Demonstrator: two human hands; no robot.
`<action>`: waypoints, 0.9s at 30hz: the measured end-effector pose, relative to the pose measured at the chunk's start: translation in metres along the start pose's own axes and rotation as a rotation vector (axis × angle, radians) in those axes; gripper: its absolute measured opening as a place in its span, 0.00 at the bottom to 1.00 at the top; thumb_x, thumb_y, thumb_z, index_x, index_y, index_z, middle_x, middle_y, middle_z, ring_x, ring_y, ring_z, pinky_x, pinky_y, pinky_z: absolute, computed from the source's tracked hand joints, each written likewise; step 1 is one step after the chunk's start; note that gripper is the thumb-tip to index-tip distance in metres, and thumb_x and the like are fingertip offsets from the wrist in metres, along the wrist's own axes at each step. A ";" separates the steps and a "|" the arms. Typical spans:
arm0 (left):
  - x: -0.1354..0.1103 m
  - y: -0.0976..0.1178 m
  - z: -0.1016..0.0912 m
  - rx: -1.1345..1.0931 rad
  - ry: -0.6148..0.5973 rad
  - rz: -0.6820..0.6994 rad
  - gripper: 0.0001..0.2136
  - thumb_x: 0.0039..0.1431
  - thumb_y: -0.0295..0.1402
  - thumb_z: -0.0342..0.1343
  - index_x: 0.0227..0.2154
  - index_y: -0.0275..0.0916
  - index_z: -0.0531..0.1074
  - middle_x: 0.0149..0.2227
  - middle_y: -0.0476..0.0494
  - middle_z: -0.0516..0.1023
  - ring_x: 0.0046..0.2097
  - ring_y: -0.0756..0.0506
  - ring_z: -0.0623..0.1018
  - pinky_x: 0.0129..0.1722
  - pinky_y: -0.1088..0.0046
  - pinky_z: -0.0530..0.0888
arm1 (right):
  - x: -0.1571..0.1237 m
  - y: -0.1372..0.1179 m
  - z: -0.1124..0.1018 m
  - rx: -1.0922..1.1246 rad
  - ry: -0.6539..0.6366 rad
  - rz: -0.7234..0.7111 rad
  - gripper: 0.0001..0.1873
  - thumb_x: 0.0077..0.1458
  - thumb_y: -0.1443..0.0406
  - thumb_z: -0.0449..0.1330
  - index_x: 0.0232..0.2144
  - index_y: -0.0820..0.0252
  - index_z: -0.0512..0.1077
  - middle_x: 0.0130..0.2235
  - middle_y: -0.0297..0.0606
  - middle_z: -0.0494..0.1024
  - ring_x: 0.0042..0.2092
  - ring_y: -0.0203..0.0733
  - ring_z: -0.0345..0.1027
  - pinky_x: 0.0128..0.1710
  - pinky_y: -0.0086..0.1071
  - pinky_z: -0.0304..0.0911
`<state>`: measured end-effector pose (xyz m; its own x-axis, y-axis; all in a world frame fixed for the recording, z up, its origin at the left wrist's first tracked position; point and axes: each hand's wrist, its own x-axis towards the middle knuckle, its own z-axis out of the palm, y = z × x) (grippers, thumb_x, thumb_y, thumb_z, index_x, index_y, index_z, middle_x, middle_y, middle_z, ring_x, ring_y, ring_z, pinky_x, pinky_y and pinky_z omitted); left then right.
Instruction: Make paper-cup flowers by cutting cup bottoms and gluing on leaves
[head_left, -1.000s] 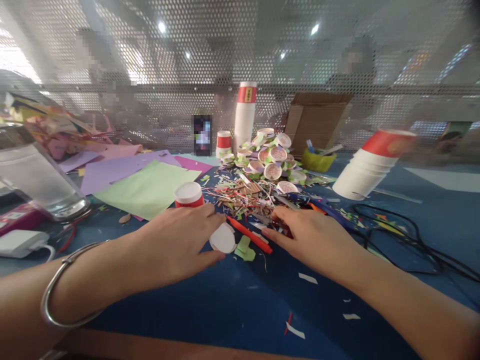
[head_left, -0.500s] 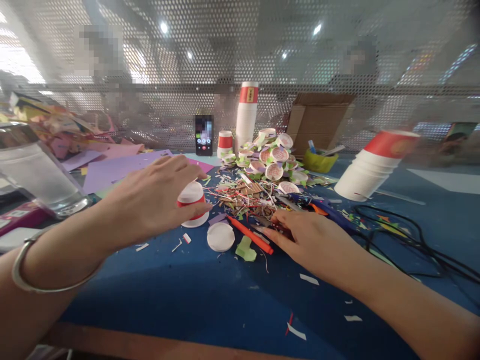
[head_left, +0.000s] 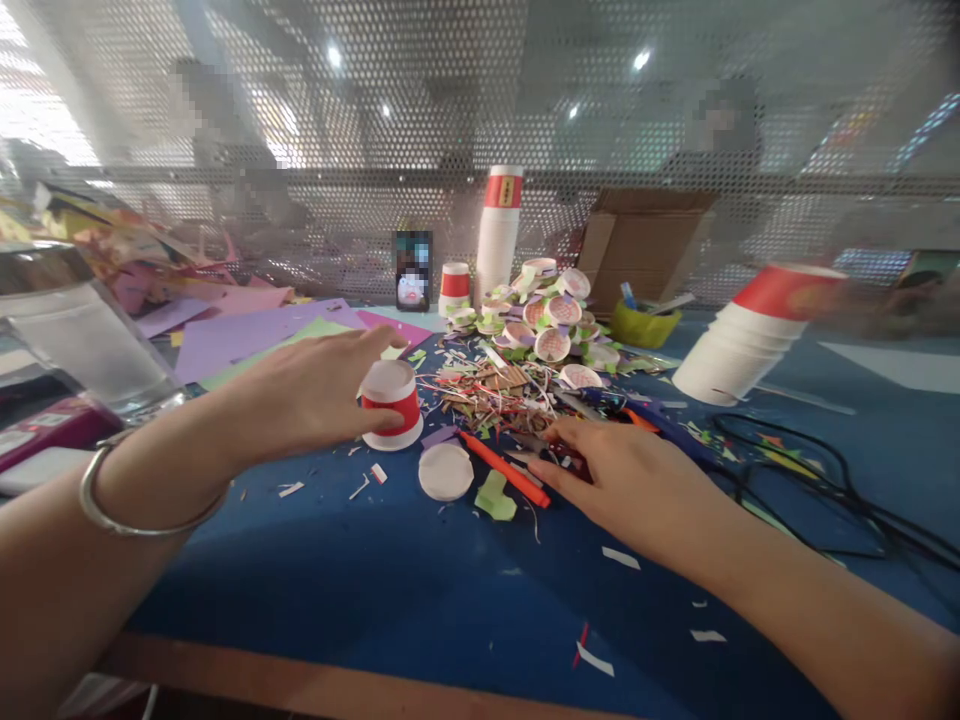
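My left hand (head_left: 311, 395) curls around a small upturned red-and-white paper cup (head_left: 391, 404) standing on the blue table (head_left: 420, 600), with the thumb and fingers touching its side. A silver bangle (head_left: 142, 505) sits on that wrist. My right hand (head_left: 630, 480) lies palm down at the edge of a pile of paper scraps (head_left: 499, 390), its fingertips closed on something dark that I cannot make out. Between the hands lie a white paper disc (head_left: 445, 471), an orange pen (head_left: 504, 468) and a green scrap (head_left: 495, 497).
Behind the scraps is a heap of decorated cup bottoms (head_left: 551, 320), a tall cup stack (head_left: 499, 235), a phone (head_left: 413, 269) and a cardboard box (head_left: 637, 240). A tilted cup stack (head_left: 750, 335) and black cables (head_left: 817, 480) lie at right. Coloured sheets (head_left: 262, 330) and a clear jar (head_left: 75, 340) sit at left.
My left hand lifted off the white disc, moved back and to the left, and took hold of the small cup. My right hand has barely moved.
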<state>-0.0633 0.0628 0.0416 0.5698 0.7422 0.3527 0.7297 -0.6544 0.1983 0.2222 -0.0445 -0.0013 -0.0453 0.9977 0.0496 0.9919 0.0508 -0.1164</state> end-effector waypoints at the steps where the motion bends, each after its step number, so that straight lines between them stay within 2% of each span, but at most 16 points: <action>1: 0.002 0.002 -0.001 0.005 0.006 -0.017 0.27 0.51 0.45 0.67 0.54 0.45 0.73 0.45 0.40 0.81 0.43 0.33 0.80 0.43 0.51 0.74 | 0.000 -0.001 0.000 0.000 0.004 0.005 0.15 0.66 0.56 0.56 0.44 0.59 0.77 0.41 0.46 0.84 0.44 0.59 0.79 0.39 0.44 0.68; 3: 0.006 0.007 -0.003 -0.074 0.109 -0.015 0.24 0.53 0.44 0.67 0.52 0.44 0.74 0.47 0.41 0.80 0.46 0.35 0.79 0.46 0.52 0.75 | 0.000 -0.001 -0.002 0.008 0.034 0.013 0.16 0.66 0.55 0.55 0.44 0.59 0.76 0.43 0.46 0.84 0.44 0.58 0.79 0.38 0.43 0.66; 6: 0.009 0.016 -0.002 -0.381 0.292 0.054 0.22 0.57 0.42 0.66 0.54 0.46 0.74 0.54 0.44 0.76 0.52 0.38 0.78 0.52 0.55 0.76 | -0.001 0.000 -0.006 0.076 0.097 0.043 0.15 0.65 0.53 0.57 0.40 0.58 0.75 0.39 0.43 0.84 0.38 0.53 0.78 0.34 0.40 0.63; 8: 0.008 0.023 0.004 -0.586 0.312 0.066 0.23 0.57 0.41 0.67 0.55 0.48 0.72 0.54 0.45 0.77 0.53 0.39 0.78 0.50 0.57 0.78 | -0.002 0.001 -0.010 0.206 0.141 0.039 0.15 0.64 0.51 0.58 0.37 0.56 0.74 0.33 0.39 0.82 0.32 0.47 0.75 0.30 0.37 0.60; 11: 0.003 0.035 0.017 -0.739 0.312 0.055 0.23 0.55 0.39 0.70 0.51 0.45 0.69 0.49 0.44 0.78 0.48 0.41 0.79 0.41 0.62 0.79 | -0.001 0.002 -0.014 0.483 0.200 -0.004 0.20 0.64 0.47 0.58 0.35 0.56 0.73 0.28 0.33 0.77 0.28 0.40 0.69 0.28 0.34 0.58; 15: -0.007 0.055 0.035 -0.808 0.243 -0.001 0.22 0.56 0.37 0.69 0.49 0.45 0.65 0.50 0.43 0.77 0.42 0.44 0.79 0.30 0.70 0.77 | 0.002 0.002 -0.012 0.790 0.233 -0.015 0.23 0.63 0.44 0.59 0.38 0.57 0.76 0.28 0.33 0.74 0.26 0.36 0.61 0.25 0.32 0.54; 18: -0.009 0.065 0.042 -0.982 0.200 -0.036 0.23 0.54 0.35 0.70 0.47 0.45 0.63 0.53 0.43 0.74 0.37 0.48 0.78 0.29 0.71 0.77 | 0.004 0.002 -0.008 0.959 0.255 0.026 0.24 0.62 0.43 0.60 0.40 0.58 0.76 0.26 0.29 0.68 0.23 0.33 0.51 0.20 0.31 0.47; 22: -0.006 0.068 0.046 -1.335 0.084 -0.127 0.21 0.56 0.34 0.69 0.48 0.45 0.65 0.48 0.44 0.76 0.41 0.45 0.81 0.37 0.67 0.80 | 0.002 0.003 -0.005 1.082 0.271 0.013 0.23 0.62 0.44 0.61 0.38 0.57 0.75 0.23 0.25 0.57 0.22 0.32 0.44 0.19 0.31 0.42; 24: -0.005 0.068 0.046 -1.464 0.021 -0.208 0.18 0.59 0.37 0.67 0.48 0.44 0.67 0.46 0.43 0.78 0.43 0.43 0.82 0.42 0.64 0.80 | 0.002 0.004 -0.005 1.093 0.284 0.001 0.22 0.62 0.45 0.62 0.38 0.57 0.75 0.23 0.24 0.55 0.22 0.32 0.44 0.19 0.31 0.42; 27: -0.003 0.068 0.047 -1.568 -0.058 -0.323 0.17 0.58 0.36 0.67 0.46 0.40 0.70 0.48 0.39 0.79 0.47 0.41 0.82 0.49 0.60 0.79 | 0.001 0.007 -0.005 1.096 0.299 0.015 0.21 0.63 0.45 0.62 0.38 0.56 0.75 0.23 0.24 0.55 0.23 0.32 0.44 0.19 0.30 0.41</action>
<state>0.0023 0.0233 0.0113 0.5154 0.8526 0.0858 -0.2531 0.0558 0.9658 0.2297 -0.0433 0.0029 0.1421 0.9555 0.2584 0.3469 0.1964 -0.9171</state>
